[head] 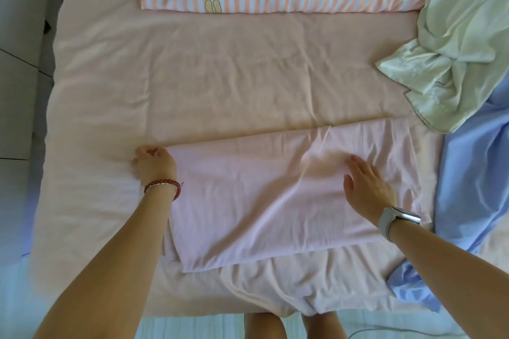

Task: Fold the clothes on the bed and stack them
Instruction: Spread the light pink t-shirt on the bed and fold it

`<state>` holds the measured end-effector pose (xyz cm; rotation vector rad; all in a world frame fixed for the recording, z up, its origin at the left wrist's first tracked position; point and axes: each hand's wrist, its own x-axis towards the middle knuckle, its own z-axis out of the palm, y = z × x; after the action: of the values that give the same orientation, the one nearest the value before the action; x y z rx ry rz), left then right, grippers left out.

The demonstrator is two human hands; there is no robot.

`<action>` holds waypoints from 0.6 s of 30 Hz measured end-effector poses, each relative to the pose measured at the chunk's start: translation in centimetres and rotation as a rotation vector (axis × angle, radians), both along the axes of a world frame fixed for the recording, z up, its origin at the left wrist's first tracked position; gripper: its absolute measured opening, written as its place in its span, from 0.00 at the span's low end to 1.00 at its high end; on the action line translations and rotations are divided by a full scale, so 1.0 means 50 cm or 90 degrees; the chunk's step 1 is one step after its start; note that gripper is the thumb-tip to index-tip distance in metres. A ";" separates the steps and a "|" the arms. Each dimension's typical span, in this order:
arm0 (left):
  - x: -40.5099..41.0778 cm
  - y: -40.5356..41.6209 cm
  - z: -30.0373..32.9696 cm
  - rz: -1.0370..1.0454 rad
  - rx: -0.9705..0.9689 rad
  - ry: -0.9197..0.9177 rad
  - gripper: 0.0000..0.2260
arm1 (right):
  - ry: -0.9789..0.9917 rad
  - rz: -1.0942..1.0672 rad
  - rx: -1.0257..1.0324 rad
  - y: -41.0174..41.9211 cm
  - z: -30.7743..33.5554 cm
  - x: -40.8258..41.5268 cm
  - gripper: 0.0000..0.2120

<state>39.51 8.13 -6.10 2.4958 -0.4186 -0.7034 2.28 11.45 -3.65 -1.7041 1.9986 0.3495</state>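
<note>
left hand (154,164) pinches the pink garment (275,195) at its nine o'clock corner; right hand (367,187) lies flat, fingers spread, toward three o'clock.

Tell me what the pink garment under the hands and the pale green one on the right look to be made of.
Pink garment: looks like a thin matte woven cotton or a blend; it lies flat with soft, fine creases and no shine. Pale green garment: probably satin or a silky synthetic; its crumpled folds catch glossy highlights and it drapes loosely. Neither weave is sharp enough to confirm.

Soft daylight, slightly blurry, edges perhaps warped
</note>
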 end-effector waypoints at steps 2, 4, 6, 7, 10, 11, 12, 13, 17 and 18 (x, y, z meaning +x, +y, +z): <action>-0.015 0.003 0.012 -0.163 0.042 -0.146 0.15 | 0.006 0.019 -0.113 -0.028 0.008 -0.010 0.19; -0.041 0.006 0.010 -0.423 -0.001 -0.297 0.13 | 0.009 0.049 -0.194 -0.070 0.008 -0.028 0.17; -0.080 0.003 0.001 -0.646 -0.035 -0.377 0.12 | 0.028 0.086 -0.208 -0.122 0.001 -0.057 0.18; -0.102 -0.003 -0.003 -0.703 -0.049 -0.381 0.12 | 0.035 0.099 -0.186 -0.148 -0.003 -0.076 0.18; -0.161 -0.032 -0.009 -0.758 -0.052 -0.346 0.18 | 0.067 0.138 -0.065 -0.220 -0.012 -0.140 0.16; -0.175 -0.042 -0.014 -0.761 -0.047 -0.335 0.21 | 0.074 0.164 -0.032 -0.237 -0.012 -0.160 0.16; -0.181 -0.049 -0.020 -0.758 -0.044 -0.327 0.23 | 0.065 0.188 -0.015 -0.250 -0.011 -0.178 0.15; -0.182 -0.053 -0.026 -0.756 -0.044 -0.324 0.23 | 0.043 0.200 -0.008 -0.257 -0.009 -0.194 0.14; -0.176 -0.054 -0.045 -0.714 -0.018 -0.337 0.17 | 0.014 0.175 -0.016 -0.263 -0.015 -0.253 0.12; -0.175 -0.055 -0.046 -0.702 -0.003 -0.341 0.16 | 0.007 0.158 -0.023 -0.262 -0.021 -0.259 0.12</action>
<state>30.76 5.38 -8.38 2.2605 -2.0436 -0.3436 -10.69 -1.66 -4.69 -1.9820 1.8141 0.4092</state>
